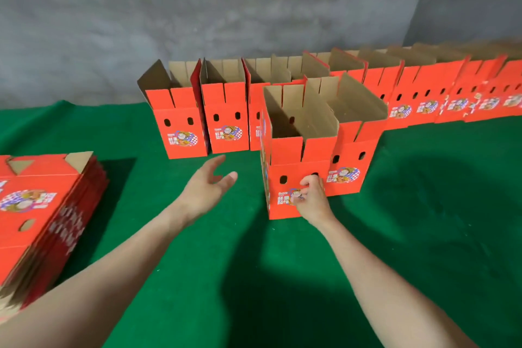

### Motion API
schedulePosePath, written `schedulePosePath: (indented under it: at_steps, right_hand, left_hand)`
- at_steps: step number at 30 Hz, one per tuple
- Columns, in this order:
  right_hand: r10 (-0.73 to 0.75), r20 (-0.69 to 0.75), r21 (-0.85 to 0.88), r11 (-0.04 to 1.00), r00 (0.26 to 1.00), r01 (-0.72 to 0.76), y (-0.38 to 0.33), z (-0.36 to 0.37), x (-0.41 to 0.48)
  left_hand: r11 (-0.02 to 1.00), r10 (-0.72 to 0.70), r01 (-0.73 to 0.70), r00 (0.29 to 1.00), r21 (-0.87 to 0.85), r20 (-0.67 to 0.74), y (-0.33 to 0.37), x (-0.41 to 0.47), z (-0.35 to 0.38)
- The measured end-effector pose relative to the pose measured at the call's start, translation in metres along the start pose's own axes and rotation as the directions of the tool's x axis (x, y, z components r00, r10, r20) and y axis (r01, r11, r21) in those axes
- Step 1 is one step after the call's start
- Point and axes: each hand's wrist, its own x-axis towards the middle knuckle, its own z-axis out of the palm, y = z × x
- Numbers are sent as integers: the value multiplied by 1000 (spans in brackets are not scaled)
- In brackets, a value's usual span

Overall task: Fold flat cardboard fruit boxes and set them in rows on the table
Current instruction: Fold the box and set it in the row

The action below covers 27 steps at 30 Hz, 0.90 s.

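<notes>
The upright red cardboard fruit box [291, 155] stood on the green felt-covered table [423, 234], touching a second folded red box [350, 155] at its three o'clock. The right hand [312, 200] gripped its front, fingers curled at a hand hole. The left hand [206, 189] hovered with relaxed fingers at its nine o'clock. A stack of flat red boxes [36, 220] lay farther that way.

Bright indoor light, soft-edged shadows, wide-angle bend
We see light coming from behind us and to the left: broad dark shadows fall forward across the green table [452, 263] and right of the stack of flat boxes [42, 206]. The nearest box [296, 150] is sharpest; the row of boxes [480, 93] at the right edge smears and curves.
</notes>
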Motion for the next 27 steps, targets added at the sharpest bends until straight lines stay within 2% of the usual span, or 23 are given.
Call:
schedulePosePath:
  at_steps: [3,8,10,12,14,17,20,24,27]
  right_hand:
    - [73,11,24,997,997,-73,15,-4,16]
    - [40,15,10,999,999,-40,30,-9,29]
    - [-7,-109,0,1000,994,7,34,-11,31]
    - [-58,-336,-24,998,940,53,38,-15,38]
    - [6,-445,10,1000,896,-2,40,-23,51]
    - [143,-355,15,989,924,-148,45,-29,70]
    - [135,-291,-78,983,947,-164,49,-27,84]
    - [183,-308,-81,973,934,-217,49,-27,96]
    - [150,-390,-33,984,908,-177,54,-34,100]
  left_hand:
    - [999,-7,9,1000,-53,25,21,21,22]
    - [982,-51,74,989,-174,137,58,61,63]
    - [955,-105,149,979,-256,177,72,80,80]
    - [928,-194,240,964,-286,180,83,99,94]
    - [907,-259,295,954,-300,153,90,115,102]
    - [877,-349,370,929,-306,123,90,130,109]
    - [859,-386,395,918,-325,94,76,140,111]
    - [833,-348,349,934,-429,84,60,144,114]
    - [813,-345,340,935,-473,80,53,144,124]
